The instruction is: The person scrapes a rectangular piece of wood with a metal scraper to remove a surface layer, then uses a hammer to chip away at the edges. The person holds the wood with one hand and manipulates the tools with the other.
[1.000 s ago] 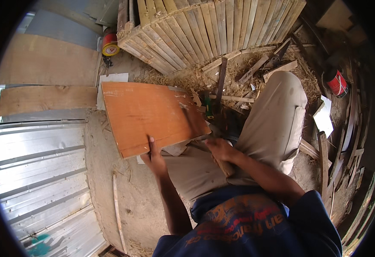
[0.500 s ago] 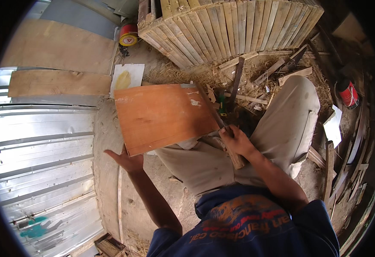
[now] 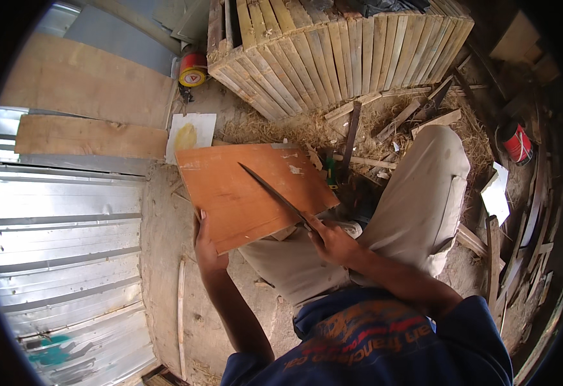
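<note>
An orange-brown board [image 3: 246, 190] was rested across the lap, its near corner gripped by the left hand [image 3: 208, 248]. A long dark blade [image 3: 272, 192] was laid upon it, clasped by the right hand [image 3: 333, 241]. A red can with a yellow label [image 3: 192, 69] stood beyond, and another red can [image 3: 517, 143] at the right.

Smooth matt orange wooden board [image 3: 246, 193], dark metal blade [image 3: 272, 190], shiny corrugated sheet-metal [image 3: 62, 251].
</note>
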`<state>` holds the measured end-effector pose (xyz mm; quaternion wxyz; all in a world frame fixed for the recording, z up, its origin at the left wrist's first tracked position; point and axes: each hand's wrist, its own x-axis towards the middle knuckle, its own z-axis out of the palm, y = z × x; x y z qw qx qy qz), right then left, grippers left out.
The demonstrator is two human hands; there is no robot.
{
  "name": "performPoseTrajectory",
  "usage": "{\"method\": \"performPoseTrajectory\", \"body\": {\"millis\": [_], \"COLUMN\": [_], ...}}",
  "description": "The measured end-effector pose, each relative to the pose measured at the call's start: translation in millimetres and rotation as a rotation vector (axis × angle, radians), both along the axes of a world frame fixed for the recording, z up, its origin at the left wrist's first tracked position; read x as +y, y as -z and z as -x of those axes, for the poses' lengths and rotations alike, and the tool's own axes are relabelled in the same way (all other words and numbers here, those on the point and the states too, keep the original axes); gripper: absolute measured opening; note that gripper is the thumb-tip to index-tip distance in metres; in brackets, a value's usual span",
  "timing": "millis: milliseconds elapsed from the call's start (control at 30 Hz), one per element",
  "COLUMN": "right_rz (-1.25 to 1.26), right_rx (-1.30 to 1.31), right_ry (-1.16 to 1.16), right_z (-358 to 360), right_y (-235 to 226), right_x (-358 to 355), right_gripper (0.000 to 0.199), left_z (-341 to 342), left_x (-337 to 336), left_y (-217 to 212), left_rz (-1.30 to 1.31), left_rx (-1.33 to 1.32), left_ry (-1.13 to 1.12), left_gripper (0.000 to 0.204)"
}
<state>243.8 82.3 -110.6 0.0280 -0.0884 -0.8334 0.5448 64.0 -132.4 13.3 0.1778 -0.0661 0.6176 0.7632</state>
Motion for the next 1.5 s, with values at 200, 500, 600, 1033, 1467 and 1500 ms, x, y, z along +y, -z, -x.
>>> {"method": "performPoseTrajectory", "body": {"millis": [200, 500, 600, 1033, 1467, 1500], "right_rz": [-0.084, -0.112, 0.111, 0.121, 0.149, 0.187], "right_rx": [0.011, 0.12, -0.174, -0.438, -0.458, -0.442], "right_ry": [0.197, 0.125, 0.078, 0.039, 0.057, 0.055], "right_z": [30.8, 18.5, 16.0, 16.9, -38.6, -40.3], "right_y": [41.9, 20.4, 11.0, 12.5, -26.7, -30.4], "right_x": [15.8, 43.0, 47.1, 56.1, 40.3, 38.2], "right_gripper": [0.052, 0.054, 0.057, 0.056, 0.051, 0.052], "left_z": [-22.9, -38.9, -45.5, -56.3, -77.3, -80.6], "left_x": [26.6, 37.3, 37.0, 36.9, 62.7, 63.5], "left_y": [-7.4, -7.8, -8.2, -2.6, -14.6, -16.8], "left_rz": [0.089, 0.192, 0.215, 0.169, 0.263, 0.293], "left_rx": [0.059, 0.092, 0.133, 0.154, 0.308, 0.302], "left_ry": [-0.054, -0.055, -0.048, 0.002, 0.061, 0.057], "left_gripper": [0.061, 0.062, 0.06, 0.063, 0.067, 0.066]}}
